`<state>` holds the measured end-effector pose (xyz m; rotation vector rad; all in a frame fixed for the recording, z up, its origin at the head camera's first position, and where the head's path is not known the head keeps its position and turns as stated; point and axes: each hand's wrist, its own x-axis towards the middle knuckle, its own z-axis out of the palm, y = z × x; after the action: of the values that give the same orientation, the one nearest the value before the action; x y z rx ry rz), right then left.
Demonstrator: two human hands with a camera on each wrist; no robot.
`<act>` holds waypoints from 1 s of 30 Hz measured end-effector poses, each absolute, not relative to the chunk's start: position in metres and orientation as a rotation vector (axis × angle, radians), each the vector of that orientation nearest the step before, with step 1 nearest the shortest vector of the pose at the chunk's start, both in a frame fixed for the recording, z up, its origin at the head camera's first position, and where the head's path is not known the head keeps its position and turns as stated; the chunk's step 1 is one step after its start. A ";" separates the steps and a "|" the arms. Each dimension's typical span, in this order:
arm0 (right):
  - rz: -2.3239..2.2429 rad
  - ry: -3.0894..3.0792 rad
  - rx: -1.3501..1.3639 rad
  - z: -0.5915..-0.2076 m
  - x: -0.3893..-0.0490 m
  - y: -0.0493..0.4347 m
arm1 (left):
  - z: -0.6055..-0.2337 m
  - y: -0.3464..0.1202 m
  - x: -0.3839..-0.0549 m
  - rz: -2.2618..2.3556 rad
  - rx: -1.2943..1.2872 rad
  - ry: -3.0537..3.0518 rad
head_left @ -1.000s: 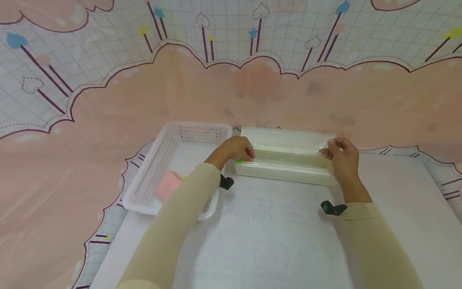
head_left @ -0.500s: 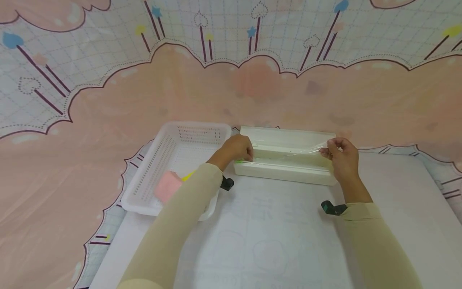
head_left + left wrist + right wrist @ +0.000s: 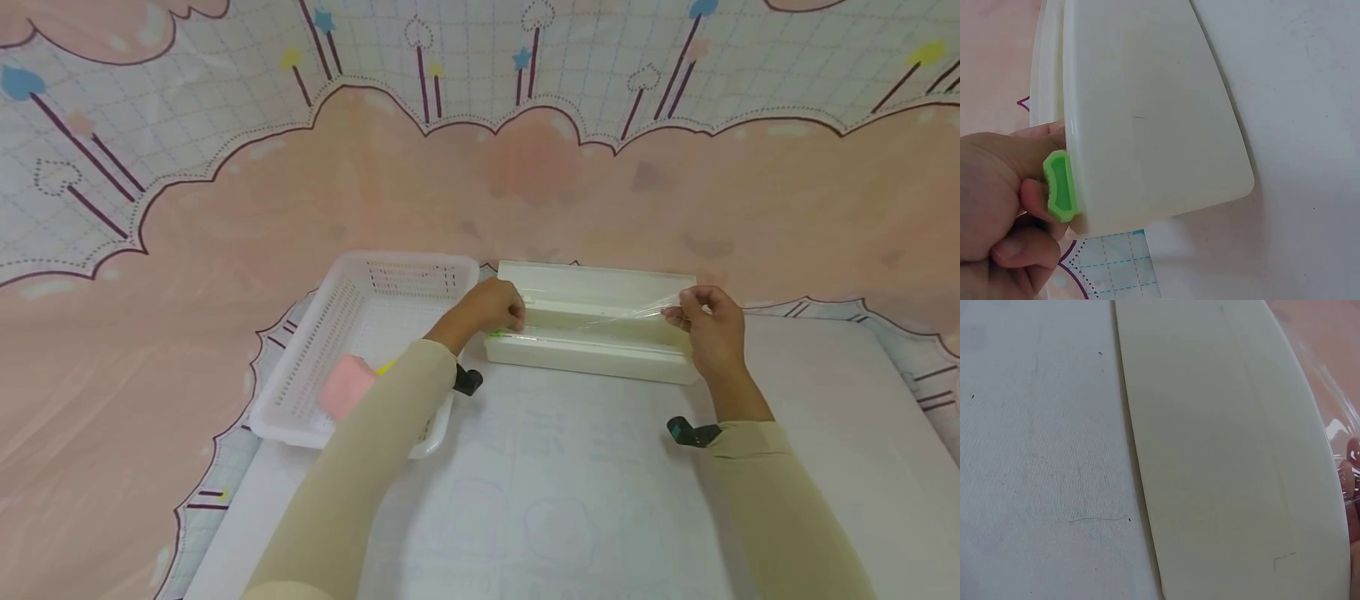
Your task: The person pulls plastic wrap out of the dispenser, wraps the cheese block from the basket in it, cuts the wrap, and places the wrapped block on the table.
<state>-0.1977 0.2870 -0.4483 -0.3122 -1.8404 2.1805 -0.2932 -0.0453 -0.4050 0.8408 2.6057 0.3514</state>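
A long off-white plastic wrap dispenser (image 3: 588,363) lies on the table with its lid (image 3: 596,277) raised at the back. My right hand (image 3: 714,329) pinches clear plastic wrap (image 3: 648,309) between thumb and fingers at the right end; the film stretches in creases across the opening. At the left end, my left hand (image 3: 491,305) has curled fingers at the green slide cutter (image 3: 1060,186) on the front edge. The left wrist view shows those fingers (image 3: 1034,199) right against the cutter. In the right wrist view the dispenser's side hides most of the right hand.
A white perforated basket (image 3: 300,367) stands left of the dispenser, under the left forearm. It contains a pink object (image 3: 347,386) and something yellow (image 3: 386,367). The white table (image 3: 570,467) meets a patterned pink cloth (image 3: 420,200) behind.
Both hands stay at the ends of the dispenser, and the right one keeps its pinch on the plastic wrap. The whole head view shifts very slightly.
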 end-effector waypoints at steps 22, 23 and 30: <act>2.095 -1.949 -0.330 -0.447 -0.204 0.287 | -0.410 -0.044 -0.304 0.465 0.843 2.641; 2.093 -1.954 -0.339 -0.446 -0.205 0.287 | -0.411 -0.043 -0.303 0.445 0.841 2.658; 2.083 -2.002 -0.419 -0.442 -0.206 0.286 | -0.412 -0.035 -0.299 0.331 0.808 2.735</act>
<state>-0.2060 0.2859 -0.4418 -0.4193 -2.0021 2.0827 -0.2992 -0.0348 -0.4122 0.8081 2.7353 0.3313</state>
